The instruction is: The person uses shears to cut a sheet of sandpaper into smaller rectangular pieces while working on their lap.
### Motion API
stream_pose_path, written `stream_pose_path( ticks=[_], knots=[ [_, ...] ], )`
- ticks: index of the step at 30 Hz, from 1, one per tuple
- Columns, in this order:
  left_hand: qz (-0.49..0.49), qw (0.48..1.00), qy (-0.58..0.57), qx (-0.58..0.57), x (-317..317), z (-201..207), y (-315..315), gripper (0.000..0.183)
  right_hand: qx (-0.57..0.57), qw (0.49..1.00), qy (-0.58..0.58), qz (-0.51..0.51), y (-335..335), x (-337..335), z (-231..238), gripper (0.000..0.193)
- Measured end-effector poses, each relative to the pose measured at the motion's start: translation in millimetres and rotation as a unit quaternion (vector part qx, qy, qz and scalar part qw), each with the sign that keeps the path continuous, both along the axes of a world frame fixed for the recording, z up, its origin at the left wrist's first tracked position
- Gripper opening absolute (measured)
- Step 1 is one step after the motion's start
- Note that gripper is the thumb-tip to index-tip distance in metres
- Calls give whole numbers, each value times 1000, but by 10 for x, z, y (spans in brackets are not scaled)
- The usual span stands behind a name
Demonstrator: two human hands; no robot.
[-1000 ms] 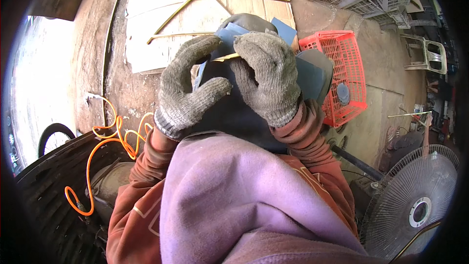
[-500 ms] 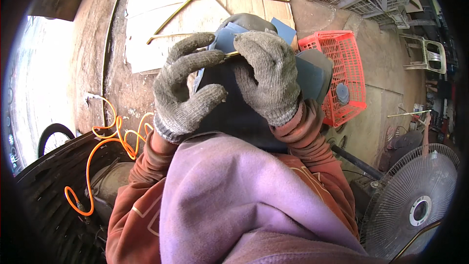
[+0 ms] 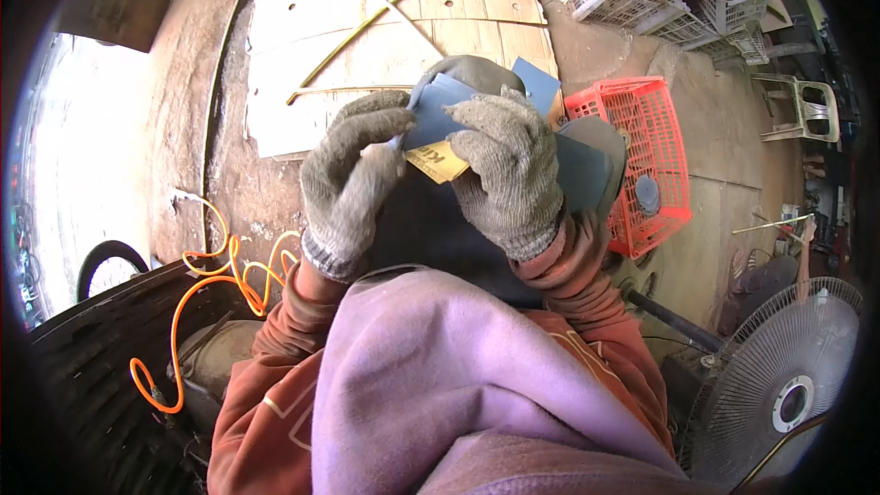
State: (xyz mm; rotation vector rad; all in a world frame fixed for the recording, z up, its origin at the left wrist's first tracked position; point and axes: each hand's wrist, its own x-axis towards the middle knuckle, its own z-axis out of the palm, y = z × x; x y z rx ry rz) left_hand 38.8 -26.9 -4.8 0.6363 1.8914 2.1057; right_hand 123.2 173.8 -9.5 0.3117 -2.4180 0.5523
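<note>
Both my hands wear grey knitted gloves and are raised over my dark-clad lap. Between them is a blue-grey sheet (image 3: 435, 110) with a yellow printed face (image 3: 438, 161) showing at its lower edge; it looks like sandpaper. My left hand (image 3: 353, 170) pinches the left edge between thumb and fingers. My right hand (image 3: 509, 165) is closed on the right side, its fingertips partly hidden. Another blue-grey sheet (image 3: 582, 160) lies over my right knee, and a blue corner (image 3: 536, 81) shows beyond my right hand.
Flattened cardboard (image 3: 302, 46) with thin strips lies ahead on the floor. A red plastic basket (image 3: 665, 110) holding a round grey-blue piece (image 3: 647, 192) is at the right. An orange hose (image 3: 188, 289) coils at the left; a fan (image 3: 779, 376) stands at the lower right. Grey crates (image 3: 632, 0) sit far right.
The yellow face of the sheet has come into view between my hands. My left thumb and fingers have closed onto the sheet's edge. The whole view has shifted slightly.
</note>
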Motion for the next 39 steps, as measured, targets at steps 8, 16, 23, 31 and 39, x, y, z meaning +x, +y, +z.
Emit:
stream_pose_path(
  ticks=[8,16,23,31,39],
  knots=[
    [25,992,-88,-86,-75,8,168,32,26,1000,17,6,2,14,-72,42],
    [7,991,-41,-126,-86,59,198,34,12,999,28,7,0,-5,-79,40],
    [13,989,-1,-144,-42,63,209,35,-12,1000,14,10,1,-3,-71,51],
    [33,983,91,-158,-8,60,195,34,-12,1000,12,18,25,-3,-68,41],
    [-61,995,58,-58,8,80,91,37,-1,999,49,-5,30,-84,34,34]
  ],
)
